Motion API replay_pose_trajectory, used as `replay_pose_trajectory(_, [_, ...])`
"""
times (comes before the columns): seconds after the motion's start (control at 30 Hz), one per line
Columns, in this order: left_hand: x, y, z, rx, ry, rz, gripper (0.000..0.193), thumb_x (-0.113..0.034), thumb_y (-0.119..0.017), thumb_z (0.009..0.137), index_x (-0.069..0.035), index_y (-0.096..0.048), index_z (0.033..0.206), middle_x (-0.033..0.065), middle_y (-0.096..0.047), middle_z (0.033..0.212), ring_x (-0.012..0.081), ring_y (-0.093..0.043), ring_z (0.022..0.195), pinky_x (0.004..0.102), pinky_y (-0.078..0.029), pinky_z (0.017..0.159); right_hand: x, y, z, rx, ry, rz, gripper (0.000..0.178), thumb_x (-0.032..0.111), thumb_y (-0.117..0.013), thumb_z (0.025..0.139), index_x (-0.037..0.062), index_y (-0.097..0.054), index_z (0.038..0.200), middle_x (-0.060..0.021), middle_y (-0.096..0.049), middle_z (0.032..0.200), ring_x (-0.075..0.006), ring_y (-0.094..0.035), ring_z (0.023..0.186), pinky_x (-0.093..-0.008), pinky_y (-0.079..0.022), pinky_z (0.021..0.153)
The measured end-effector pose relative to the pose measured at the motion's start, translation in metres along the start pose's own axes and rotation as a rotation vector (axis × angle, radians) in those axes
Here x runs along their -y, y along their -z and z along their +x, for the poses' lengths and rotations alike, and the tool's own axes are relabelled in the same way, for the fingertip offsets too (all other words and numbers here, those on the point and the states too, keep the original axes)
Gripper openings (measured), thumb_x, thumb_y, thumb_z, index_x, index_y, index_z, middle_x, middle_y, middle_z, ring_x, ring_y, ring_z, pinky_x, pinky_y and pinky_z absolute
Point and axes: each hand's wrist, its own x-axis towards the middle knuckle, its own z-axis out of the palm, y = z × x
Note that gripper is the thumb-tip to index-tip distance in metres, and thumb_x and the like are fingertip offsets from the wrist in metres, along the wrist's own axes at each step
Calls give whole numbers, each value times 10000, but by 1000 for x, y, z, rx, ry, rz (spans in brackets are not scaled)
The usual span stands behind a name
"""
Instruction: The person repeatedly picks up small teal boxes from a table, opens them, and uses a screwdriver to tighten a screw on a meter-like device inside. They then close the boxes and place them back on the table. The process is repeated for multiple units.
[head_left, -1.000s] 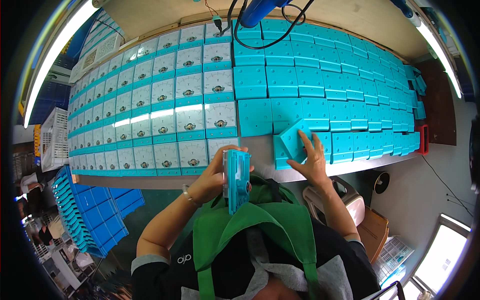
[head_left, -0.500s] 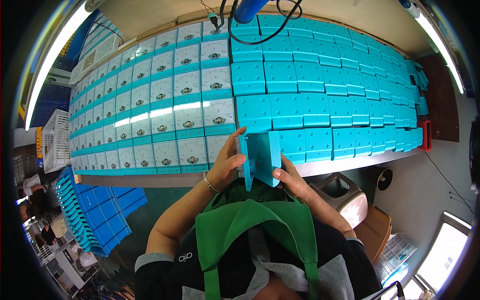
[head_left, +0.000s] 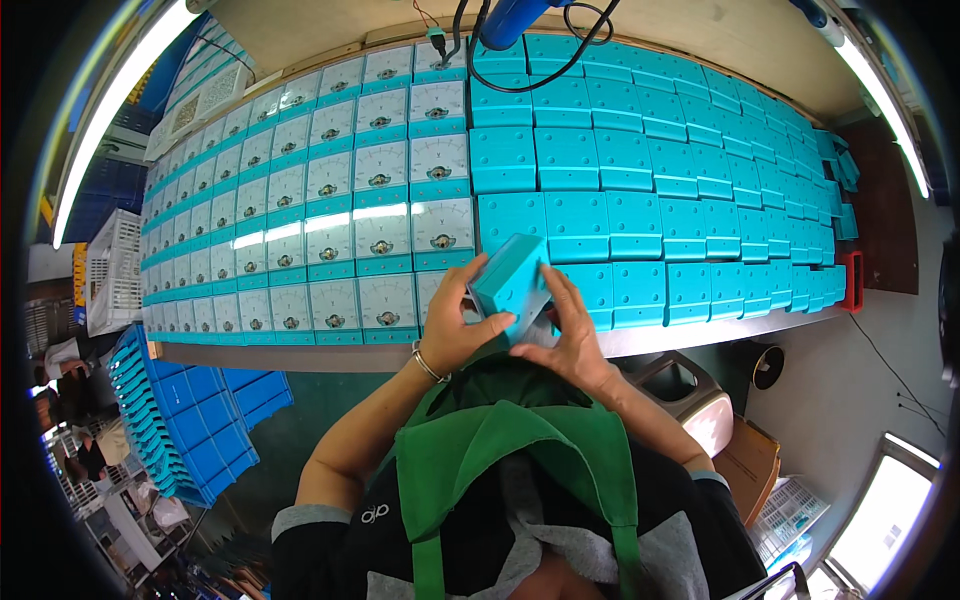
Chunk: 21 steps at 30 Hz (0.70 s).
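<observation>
Teal case [head_left: 512, 277] — tilted — is held between both hands [head_left: 453, 325].

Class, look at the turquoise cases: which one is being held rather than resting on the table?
The tilted case between the left hand and right hand; the other cases rest on the table, untouched.

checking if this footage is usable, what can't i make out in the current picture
All in the head view:
- Inside of the held teal case: hidden by its own walls.
- Bottom-row meter beside the left hand: partly covered by that hand.
- Markings on the far-left meters: too small to read.
- Upper end of the blue tube: cut off by the top edge.
</observation>
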Motion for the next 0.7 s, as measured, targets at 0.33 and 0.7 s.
replay_pose_trajectory(0.33, [23,10,-30,103,37,-24,609,-145,-696,802,-34,-416,1331,130,-599,1081,160,-608,944,312,-497,831,-45,12,12,163,-308,330,531,184,-751,805,-29,-530,1238,-28,-594,841,-63,-465,665,-225,-440,609])
replay_pose_trajectory(0.7, [44,-4,-5,-154,-357,592,516,-148,-676,788,-70,-501,1268,156,-489,1307,366,-467,1180,405,-394,986,-18,20,9,-108,-80,41,337,44,-662,815,15,-591,1143,-113,-640,1052,-116,-561,747,-230,-448,615])
